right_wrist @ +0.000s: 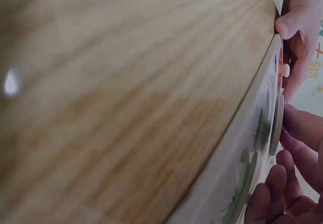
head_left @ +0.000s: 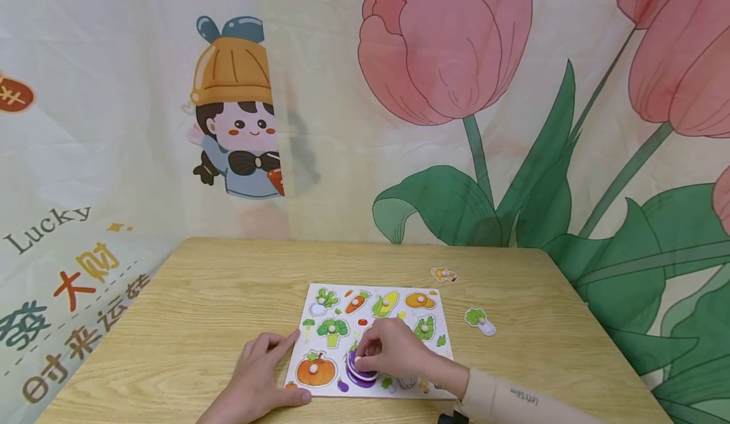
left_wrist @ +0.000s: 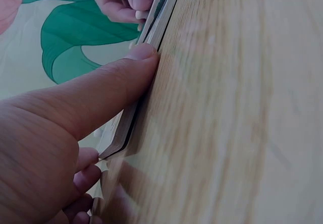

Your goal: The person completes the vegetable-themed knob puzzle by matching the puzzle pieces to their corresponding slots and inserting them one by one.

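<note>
A white vegetable peg puzzle board lies flat on the wooden table. By its white knob, my right hand pinches the purple eggplant piece, which sits over the eggplant picture in the board's front row. In the right wrist view the eggplant piece shows edge-on, standing a little proud of the board surface. My left hand rests at the board's front left corner, index finger along the left side. In the left wrist view its thumb presses the board's front edge. The pumpkin piece lies just left of the eggplant.
Right of the board on the table lie a leafy cabbage piece and, farther back, a small orange-brown piece. Broccoli, carrot and corn pieces sit on the board. A printed curtain hangs behind the table.
</note>
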